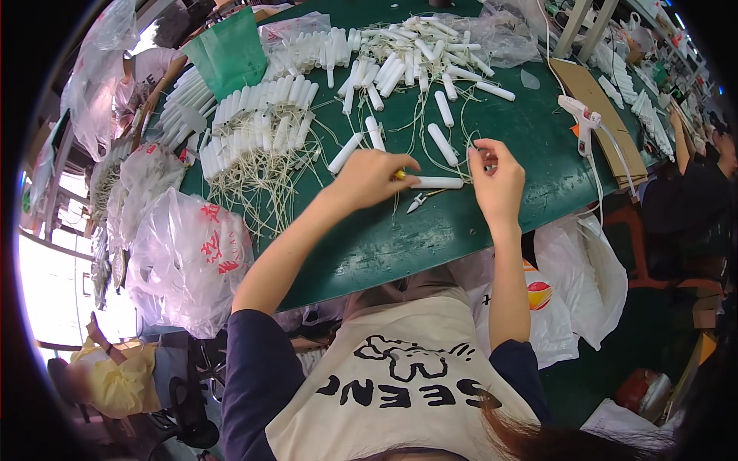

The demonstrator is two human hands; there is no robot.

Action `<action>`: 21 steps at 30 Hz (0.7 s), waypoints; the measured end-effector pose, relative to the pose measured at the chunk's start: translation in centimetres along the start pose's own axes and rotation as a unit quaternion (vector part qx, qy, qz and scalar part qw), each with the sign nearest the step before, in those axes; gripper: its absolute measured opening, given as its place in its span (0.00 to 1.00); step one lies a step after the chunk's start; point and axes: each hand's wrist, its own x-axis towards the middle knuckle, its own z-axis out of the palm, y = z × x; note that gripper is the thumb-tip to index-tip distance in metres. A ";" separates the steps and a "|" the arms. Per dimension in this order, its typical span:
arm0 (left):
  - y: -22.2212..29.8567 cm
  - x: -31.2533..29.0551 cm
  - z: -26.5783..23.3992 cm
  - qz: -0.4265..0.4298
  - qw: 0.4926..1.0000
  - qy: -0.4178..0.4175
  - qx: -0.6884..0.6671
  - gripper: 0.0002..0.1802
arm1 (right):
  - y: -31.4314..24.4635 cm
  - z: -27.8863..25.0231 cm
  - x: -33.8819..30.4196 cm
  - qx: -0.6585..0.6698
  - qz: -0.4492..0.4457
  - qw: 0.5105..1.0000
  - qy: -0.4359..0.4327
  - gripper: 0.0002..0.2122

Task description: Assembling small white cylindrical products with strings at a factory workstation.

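Observation:
My left hand (pixel 374 178) is closed, with a small yellow piece (pixel 399 175) between thumb and fingers. From those fingertips a white tube (pixel 440 183) extends rightward, lying level over the green table. My right hand (pixel 498 178) is raised past the tube's other end, thumb and fingers pinched together. A thin pale wire (pixel 470 141) loops at these fingertips. Just below the tube lies a small white pointed piece (pixel 416 203) on a dark lead. Several loose white tubes (pixel 443 144) with wires lie beyond my hands.
Rows of white tubes (pixel 261 107) with tangled wires (pixel 257 184) cover the table's left side. A heap of tubes (pixel 415 58) lies at the back. To the right are a white glue gun (pixel 582 121) and cardboard (pixel 600 115). Plastic bags (pixel 188 257) hang at the left edge.

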 end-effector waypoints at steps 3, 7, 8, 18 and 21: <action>0.7 0.5 1.4 0.019 0.999 0.002 0.048 0.16 | 0.3 -0.7 0.5 0.034 -0.012 0.999 0.029 0.07; 0.5 1.1 1.1 -0.029 0.996 -0.068 0.053 0.18 | 0.5 -1.8 0.8 0.109 0.031 0.993 0.009 0.07; 0.3 1.1 0.7 -0.032 0.995 -0.073 0.059 0.18 | 0.6 -2.0 0.9 0.145 0.043 0.988 0.005 0.07; 0.0 -0.9 -11.7 -0.105 0.982 0.021 -0.158 0.16 | 2.1 -3.7 1.4 0.315 0.150 0.936 0.034 0.09; -1.5 -1.6 -12.4 -0.115 0.966 0.091 -0.211 0.17 | 1.0 -3.0 1.0 0.318 0.132 0.939 -0.028 0.10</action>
